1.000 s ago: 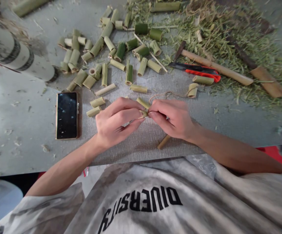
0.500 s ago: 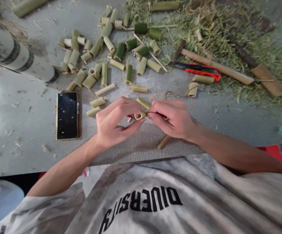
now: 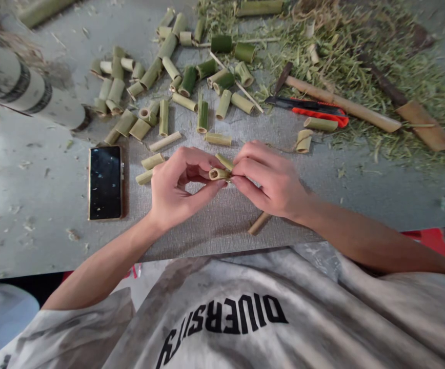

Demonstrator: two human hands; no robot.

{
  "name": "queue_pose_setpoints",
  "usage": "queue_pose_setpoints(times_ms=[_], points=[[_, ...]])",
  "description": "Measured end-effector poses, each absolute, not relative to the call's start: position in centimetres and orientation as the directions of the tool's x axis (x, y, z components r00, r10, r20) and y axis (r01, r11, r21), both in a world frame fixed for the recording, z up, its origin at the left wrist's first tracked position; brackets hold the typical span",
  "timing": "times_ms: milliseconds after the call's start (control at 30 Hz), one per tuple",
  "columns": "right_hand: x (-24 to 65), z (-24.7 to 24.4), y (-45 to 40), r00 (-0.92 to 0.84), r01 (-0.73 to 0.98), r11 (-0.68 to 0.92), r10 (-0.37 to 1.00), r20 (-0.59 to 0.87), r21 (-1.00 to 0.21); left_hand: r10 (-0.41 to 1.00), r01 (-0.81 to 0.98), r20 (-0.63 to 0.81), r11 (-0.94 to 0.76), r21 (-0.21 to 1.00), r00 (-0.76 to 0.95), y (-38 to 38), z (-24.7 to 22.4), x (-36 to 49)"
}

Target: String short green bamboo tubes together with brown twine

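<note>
A short hollow bamboo tube [image 3: 218,174] is pinched between the thumb and fingers of my left hand [image 3: 176,187], its open end facing left. My right hand [image 3: 270,179] is closed at the tube's right end, with thumb and fingertips pressed together; what they pinch there is too small to make out. Just behind the fingertips lies another bamboo piece [image 3: 224,161], partly hidden. A thin string [image 3: 278,149] runs from behind my right hand to a bamboo ring [image 3: 304,141]. Below my right hand rests a brown stick [image 3: 259,223].
Many cut bamboo pieces [image 3: 202,117] lie across the table. A phone [image 3: 106,182] is at left, near a patterned cylinder [image 3: 59,105]. At right are a red-black utility knife [image 3: 318,111], a hammer [image 3: 345,105], a wooden-handled blade [image 3: 424,125] and bamboo shavings [image 3: 384,97].
Both hands and the bamboo tube have shifted slightly up and away from me. The tube has turned a little, and my right fingers have moved at its right end.
</note>
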State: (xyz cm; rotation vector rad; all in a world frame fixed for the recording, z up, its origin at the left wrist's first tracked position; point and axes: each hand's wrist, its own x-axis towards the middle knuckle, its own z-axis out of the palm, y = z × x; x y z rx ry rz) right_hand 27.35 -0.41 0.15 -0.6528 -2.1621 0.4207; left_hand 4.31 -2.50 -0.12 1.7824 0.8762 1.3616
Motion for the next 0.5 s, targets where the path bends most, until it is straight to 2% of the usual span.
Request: queue_pose_setpoints(times_ms=[167,333,500], points=[[27.5,0.1,-0.6,-0.561,0.305,0.797,0.593,0.578,-0.521,0.868,0.045,0.460,-0.475,0.879,0.185,-2.2,0.0,4.6],[27.5,0.2,-0.7,-0.541,0.283,0.804,0.584,0.605,-0.523,0.849,0.040,0.468,-0.491,0.870,0.246,-2.1,0.1,4.0],[27.5,0.3,-0.8,-0.547,0.282,0.817,0.567,0.616,-0.502,0.774,0.175,0.560,-0.620,0.765,0.296,-1.8,0.0,2.7]])
